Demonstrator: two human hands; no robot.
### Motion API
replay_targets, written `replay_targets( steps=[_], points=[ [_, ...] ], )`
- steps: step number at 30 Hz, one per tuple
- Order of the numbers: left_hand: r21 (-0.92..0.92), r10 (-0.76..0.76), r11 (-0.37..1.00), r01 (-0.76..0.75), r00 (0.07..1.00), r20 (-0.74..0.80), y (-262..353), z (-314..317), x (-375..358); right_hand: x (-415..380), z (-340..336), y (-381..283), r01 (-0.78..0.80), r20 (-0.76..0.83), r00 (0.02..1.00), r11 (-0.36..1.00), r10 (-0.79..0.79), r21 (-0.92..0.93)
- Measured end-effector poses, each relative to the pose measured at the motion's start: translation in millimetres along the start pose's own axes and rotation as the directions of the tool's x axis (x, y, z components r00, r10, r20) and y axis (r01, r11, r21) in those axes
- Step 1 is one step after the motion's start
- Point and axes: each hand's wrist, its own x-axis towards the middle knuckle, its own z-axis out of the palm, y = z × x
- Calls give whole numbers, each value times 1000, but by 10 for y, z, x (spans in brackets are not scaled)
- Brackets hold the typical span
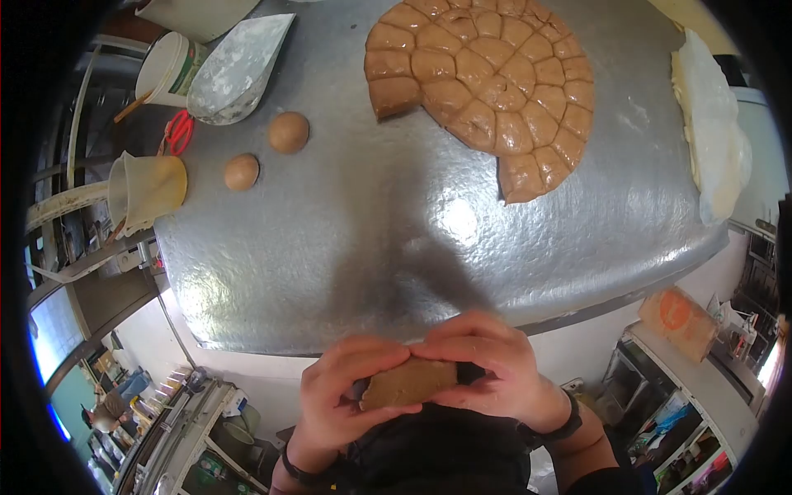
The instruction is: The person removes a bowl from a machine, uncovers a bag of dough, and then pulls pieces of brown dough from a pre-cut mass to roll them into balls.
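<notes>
Between both hands, just off the table's near edge, is a piece of brown dough (410,384). My left hand (334,392) pinches its left end, thumb and fingers closed on it. From the other side my right hand (495,367) grips the right end the same way. On the metal table (313,239) lies a large brown dough slab (495,78), scored into many portions, glossy, with a gap cut from its lower left. Two round dough balls, a larger one (288,132) and a smaller one (242,172), sit left of the slab.
A floury metal scoop (235,78), red-handled scissors (178,132), a white tub (167,68) and a plastic jug (148,191) with yellowish contents stand along the left edge. Plastic sheeting (714,124) covers something at the right edge. Shelves (693,404) are below right. Another person (111,408) is far off at left.
</notes>
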Motion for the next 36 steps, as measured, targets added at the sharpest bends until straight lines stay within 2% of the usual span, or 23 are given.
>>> replay_targets(
  steps=[8, 10, 11, 13, 14, 15, 16, 17, 18, 19, 20, 21, 22, 23, 24, 25, 27, 29, 31, 33, 35, 36],
  points=[
    [-92, 15, 995, -27, 992, -124, -5, 57, -62, -52, 140, -85, -34, -64, 997, 998, 37, 49],
    [-108, 6, 994, -21, 991, -133, -32, 39, -88, -47, 167, -104, -90, -78, 992, 990, 99, 109],
    [-35, -40, 999, 35, 986, -161, -72, 17, -101, -50, 168, -58, -88, -77, 992, 990, 96, 110],
    [40, -77, 995, 86, 978, -192, -172, -29, -99, -25, 152, 69, -116, 49, 992, 992, 119, -51],
    [107, -157, 975, 197, 941, -299, -238, -58, -91, 4, 138, 69, -111, 45, 993, 993, 114, -50],
    [160, -223, 937, 309, 886, -407, -323, -100, -83, 69, 121, 43, -180, -25, 983, 983, 181, 38],
    [167, -219, 937, 307, 888, -404, -480, -207, -65, 130, 101, 35, -242, -88, 963, 961, 254, 131],
    [426, 0, 886, 182, 919, -393, -678, -354, -36, 95, -53, 151, -264, -53, 963, 964, 266, 30],
    [654, 210, 755, 57, 923, -323, -796, -430, -15, 56, -159, 263, -293, -177, 943, 956, 283, -31],
    [657, 214, 752, 53, 923, -319, -818, -421, -14, 18, -263, 382, -325, -298, 910, 941, 287, -88],
    [766, -18, 637, 90, 995, -101, -821, -395, -32, -31, -397, 524, -338, -305, 915, 913, 263, -227],
    [860, -282, 504, 74, 956, 83, -836, -370, -67, -73, -533, 675, -344, -308, 921, 866, 237, -362],
    [875, -292, 483, 15, 945, 145, -900, -400, -158, -97, -654, 827, -338, -311, 922, 869, 229, -362],
    [877, -289, 480, 7, 946, 150, -934, -472, -155, -132, -754, 974, -201, -234, 970, 771, 69, -604],
    [837, -155, 547, 23, 985, 74, -956, -553, -151, -184, -823, 1093, -60, -121, 991, 604, -61, -795],
    [788, -32, 615, 32, 999, -15, -970, -586, -159, -242, -879, 1194, -74, -132, 990, 606, -51, -792],
    [776, -15, 630, -22, 999, 41, -1011, -468, -21, -253, -966, 1322, 155, 120, 988, 558, -98, -816],
    [766, 14, 638, -79, 996, 91, -1136, -272, 308, -219, -962, 1322, 164, 131, 986, 555, -99, -815],
    [817, 79, 549, -178, 984, 161, -1306, -27, 707, -238, -966, 1333, 162, 126, 987, 568, -102, -807],
    [827, 88, 531, -186, 982, 165, -1215, 129, 911, -223, -993, 1328, 156, 127, 988, 580, -89, -800],
    [840, 89, 511, -182, 983, 158, -1211, 96, 820, -224, -990, 1318, 158, 140, 987, 597, -77, -786],
    [851, -56, 490, -188, 968, 246, -1341, -22, 584, -228, -997, 1327, 157, 142, 987, 611, -73, -776]
  ],
)
